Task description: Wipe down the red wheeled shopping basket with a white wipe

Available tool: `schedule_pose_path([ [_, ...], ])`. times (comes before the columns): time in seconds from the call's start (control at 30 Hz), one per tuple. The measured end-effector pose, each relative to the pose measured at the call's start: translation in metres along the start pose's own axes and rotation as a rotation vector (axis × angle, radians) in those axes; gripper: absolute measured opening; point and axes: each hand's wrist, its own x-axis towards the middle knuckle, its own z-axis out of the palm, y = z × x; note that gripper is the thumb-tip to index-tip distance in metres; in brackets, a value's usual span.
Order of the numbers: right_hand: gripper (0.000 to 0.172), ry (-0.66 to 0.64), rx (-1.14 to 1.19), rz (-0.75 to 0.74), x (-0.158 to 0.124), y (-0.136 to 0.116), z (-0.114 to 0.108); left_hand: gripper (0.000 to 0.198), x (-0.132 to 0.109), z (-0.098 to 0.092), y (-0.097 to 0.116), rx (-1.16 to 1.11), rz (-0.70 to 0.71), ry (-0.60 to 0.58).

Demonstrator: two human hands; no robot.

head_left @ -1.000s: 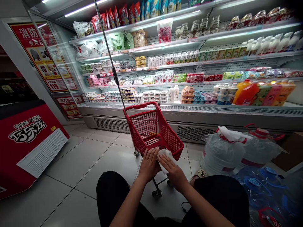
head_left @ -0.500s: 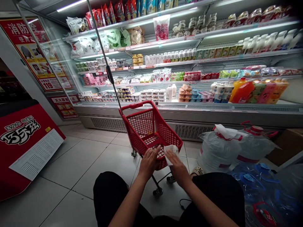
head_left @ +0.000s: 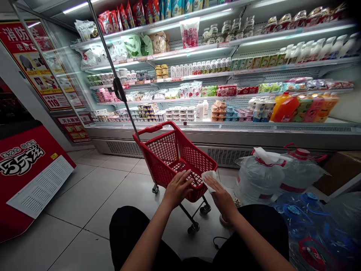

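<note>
A small red shopping cart [head_left: 169, 154] with a mesh basket stands on the floor in front of me. My left hand [head_left: 178, 188] is at the basket's near left edge, its fingers spread and nothing in it. At the near right corner, my right hand [head_left: 221, 195] presses a white cloth [head_left: 209, 180] against the rim, its fingers wrapped over the cloth. A dark pole [head_left: 121, 90] rises from the cart's handle side and leans to the upper left.
Behind the cart runs a refrigerated shelf [head_left: 254, 131] full of dairy and drinks. Large water bottles [head_left: 256, 178] stand on the right beside a cardboard box [head_left: 342, 171]. A red freezer [head_left: 28, 150] is at the left. A black cable lies near my feet.
The cart has turned slightly, its handle end shifting left with the pole. My right hand and the cloth have moved a little to the right; the left hand's fingers are more spread.
</note>
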Motion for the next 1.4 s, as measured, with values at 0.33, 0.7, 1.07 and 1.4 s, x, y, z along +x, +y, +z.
schedule_pose_path([
  [0.33, 0.084, 0.048, -0.023, 0.029, 0.005, -0.057, 0.020, 0.079, 0.013, 0.017, 0.017, 0.091, -0.207, 0.013],
  [0.7, 0.079, 0.034, -0.112, 0.060, -0.015, -0.012, -0.011, 0.091, 0.006, 0.007, 0.003, 0.074, -0.158, -0.004],
  [1.07, 0.076, 0.050, -0.179, 0.078, 0.027, -0.040, 0.014, 0.101, 0.017, 0.021, 0.028, 0.144, -0.315, -0.008],
  [1.4, 0.083, 0.067, -0.226, 0.072, 0.002, -0.013, -0.008, 0.094, 0.021, 0.022, 0.028, 0.200, -0.295, -0.035],
])
